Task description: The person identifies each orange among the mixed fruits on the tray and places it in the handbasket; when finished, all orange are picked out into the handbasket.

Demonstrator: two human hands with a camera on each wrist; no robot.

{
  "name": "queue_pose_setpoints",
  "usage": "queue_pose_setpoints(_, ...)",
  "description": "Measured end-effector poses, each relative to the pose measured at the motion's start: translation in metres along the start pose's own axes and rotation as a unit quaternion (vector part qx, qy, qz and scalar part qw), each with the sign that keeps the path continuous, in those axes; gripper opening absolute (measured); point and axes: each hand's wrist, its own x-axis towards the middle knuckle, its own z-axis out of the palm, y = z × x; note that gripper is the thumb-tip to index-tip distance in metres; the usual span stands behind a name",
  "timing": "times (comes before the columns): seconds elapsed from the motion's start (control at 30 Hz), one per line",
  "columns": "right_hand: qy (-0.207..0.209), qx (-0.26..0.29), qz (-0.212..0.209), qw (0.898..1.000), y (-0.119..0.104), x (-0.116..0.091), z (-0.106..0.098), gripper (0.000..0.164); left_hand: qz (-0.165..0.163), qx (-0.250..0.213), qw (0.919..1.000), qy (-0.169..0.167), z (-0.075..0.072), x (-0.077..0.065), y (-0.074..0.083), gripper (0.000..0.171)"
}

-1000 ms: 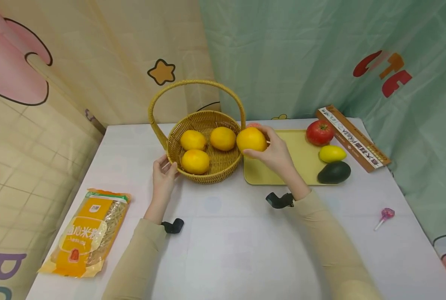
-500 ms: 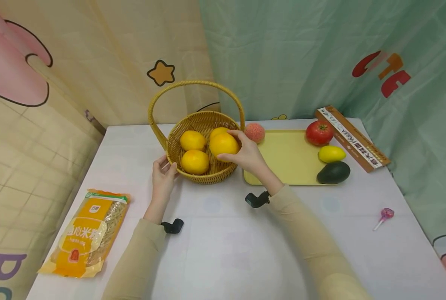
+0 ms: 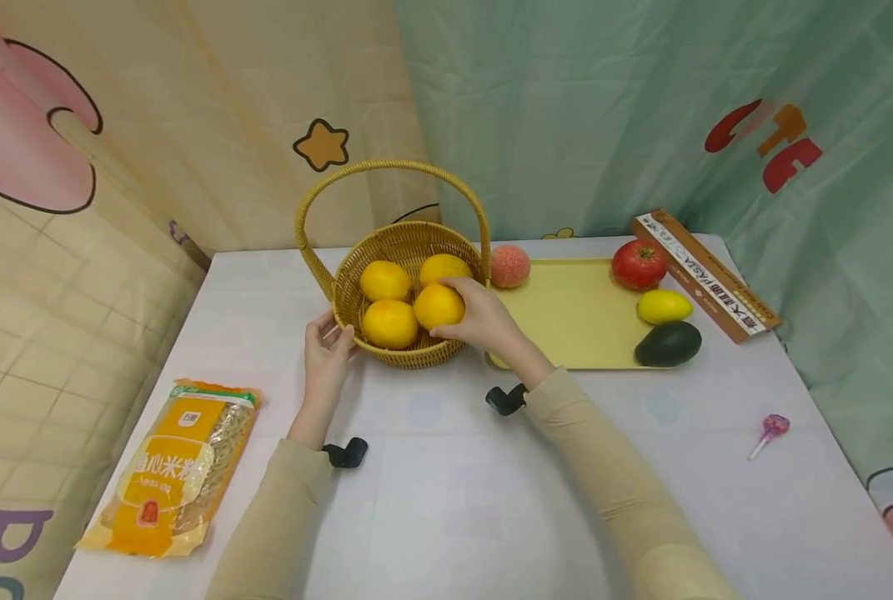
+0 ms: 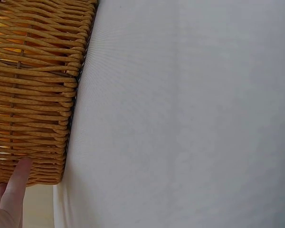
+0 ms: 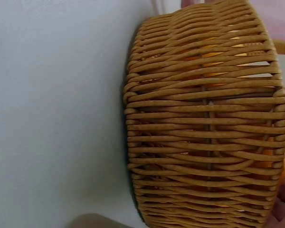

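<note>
A wicker basket (image 3: 414, 358) with a tall arched handle stands at the back of the table and contains several oranges. My left hand (image 3: 326, 354) holds its left side, thumb at the rim; one finger (image 4: 18, 183) lies against the weave in the left wrist view. Inside the basket, at the front right, my right hand (image 3: 487, 321) grips an orange (image 3: 438, 307) between thumb and fingers. Close around it are a rear right orange (image 3: 446, 267), a front left orange (image 3: 389, 325) and a rear left orange (image 3: 385, 281). The basket wall hides most of the gripped orange in the right wrist view.
Right of the basket lies a yellow tray (image 3: 574, 317), with a pink ball-like fruit (image 3: 509, 267), a red tomato-like fruit (image 3: 639, 264), a lemon (image 3: 664, 307) and an avocado (image 3: 668, 343). Beyond are a pasta box (image 3: 704, 275) and a lollipop (image 3: 772, 429). A noodle bag (image 3: 172, 467) lies left.
My right hand has carried the orange leftward from above the tray's left edge and lowered it into the basket's front right. The pink fruit came into full view. My left hand stayed at the basket.
</note>
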Motion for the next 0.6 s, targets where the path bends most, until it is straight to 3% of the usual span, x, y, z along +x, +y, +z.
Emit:
queue_pose_setpoints(0.4,0.0,-0.047,-0.011,0.999,0.0002,0.0007,0.005,0.069,-0.004,-0.003,1.0,0.004,0.0008,0.0021,0.0009,0.051)
queue_pose_setpoints(0.6,0.0,-0.035,-0.011,0.999,0.0011,-0.0021,0.0067,0.061,-0.009,-0.003,1.0,-0.002,0.0005,-0.0018,0.005,0.051)
